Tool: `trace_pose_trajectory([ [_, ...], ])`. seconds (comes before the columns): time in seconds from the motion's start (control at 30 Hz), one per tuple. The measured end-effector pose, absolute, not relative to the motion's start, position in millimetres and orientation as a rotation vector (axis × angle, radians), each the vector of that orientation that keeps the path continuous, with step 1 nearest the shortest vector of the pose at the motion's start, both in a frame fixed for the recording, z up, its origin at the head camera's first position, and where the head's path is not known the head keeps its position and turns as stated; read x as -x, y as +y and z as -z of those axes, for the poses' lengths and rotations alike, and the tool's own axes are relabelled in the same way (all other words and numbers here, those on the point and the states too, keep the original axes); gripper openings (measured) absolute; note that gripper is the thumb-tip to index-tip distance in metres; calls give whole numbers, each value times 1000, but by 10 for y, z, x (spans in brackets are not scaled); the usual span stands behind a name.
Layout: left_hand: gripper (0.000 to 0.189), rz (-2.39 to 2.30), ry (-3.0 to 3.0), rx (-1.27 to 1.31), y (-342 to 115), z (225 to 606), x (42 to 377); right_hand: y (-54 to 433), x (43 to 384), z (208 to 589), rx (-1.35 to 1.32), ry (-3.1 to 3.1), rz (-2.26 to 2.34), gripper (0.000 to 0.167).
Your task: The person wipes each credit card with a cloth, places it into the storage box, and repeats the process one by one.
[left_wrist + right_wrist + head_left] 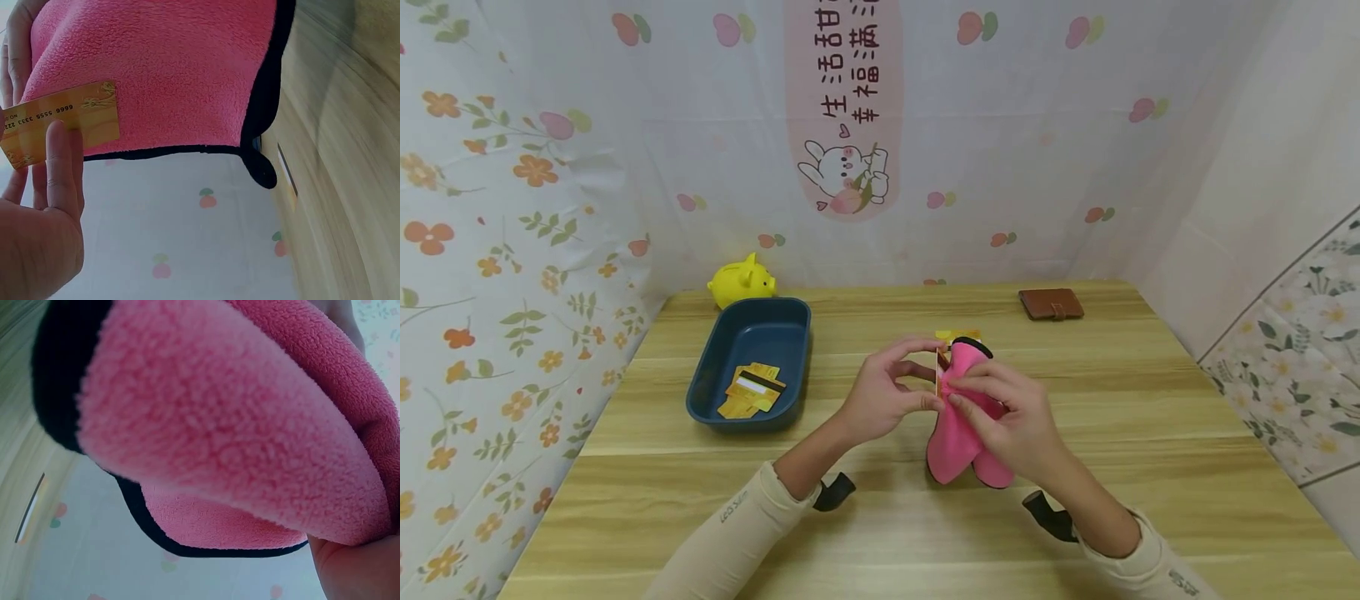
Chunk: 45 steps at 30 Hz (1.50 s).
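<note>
Between thumb and fingers, my left hand (883, 387) holds a gold bank card (94, 119) by its edges. In the head view this card stands nearly edge-on; the left wrist view shows its embossed numbers. A pink fleece cloth (955, 442) with black trim hangs from my right hand (1018, 417), which pinches its gathered middle. The cloth (219, 419) fills much of the right wrist view and lies right behind the card in the left wrist view. Another gold card (970, 334) rests on the table beyond the cloth, partly hidden by it.
A dark blue bin (700, 396) on the left holds several gold cards (756, 387), one showing its magnetic stripe. Behind it stands a yellow piggy bank (737, 283). A brown wallet (1051, 304) lies at the back right of the wooden table (880, 533). Patterned curtains surround the table.
</note>
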<state>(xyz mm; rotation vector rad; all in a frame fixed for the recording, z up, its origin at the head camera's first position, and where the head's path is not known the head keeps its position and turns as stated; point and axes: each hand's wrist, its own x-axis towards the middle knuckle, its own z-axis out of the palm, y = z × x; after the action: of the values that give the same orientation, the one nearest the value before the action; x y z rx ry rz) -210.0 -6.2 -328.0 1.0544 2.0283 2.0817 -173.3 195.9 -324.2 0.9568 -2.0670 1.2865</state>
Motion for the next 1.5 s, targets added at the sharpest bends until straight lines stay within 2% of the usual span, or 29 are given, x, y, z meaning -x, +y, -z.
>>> trace_pose_trajectory([
  [0.4, 61, -2105, 2037, -962, -51, 3278, 2136, 1905, 1686, 3208, -1061, -1963, -1269, 31],
  [0.47, 60, -2108, 2038, -965, -45, 3281, 2142, 1898, 1683, 3203, -1070, -1940, -1272, 29],
  [0.6, 60, -2112, 2024, -978, -40, 3276, 2143, 1894, 1695, 3211, -1074, -1897, -1270, 11],
  [0.77, 62, -2079, 2047, -978, -47, 3260, 2120, 1894, 1717, 3214, -1065, -1877, -1266, 21],
  [0.93, 60, -2029, 2128, -987, -37, 3247, 2082, 1904, 1722, 3205, -1019, -1890, -1282, 11],
  [1.17, 63, -2047, 2189, -1052, -12, 3247, 2040, 1891, 1723, 3183, -949, -1913, -1317, 33],
  [1.5, 63, -2046, 2221, -1164, -18, 3278, 2013, 1896, 1767, 3172, -874, -1946, -1349, 33],
])
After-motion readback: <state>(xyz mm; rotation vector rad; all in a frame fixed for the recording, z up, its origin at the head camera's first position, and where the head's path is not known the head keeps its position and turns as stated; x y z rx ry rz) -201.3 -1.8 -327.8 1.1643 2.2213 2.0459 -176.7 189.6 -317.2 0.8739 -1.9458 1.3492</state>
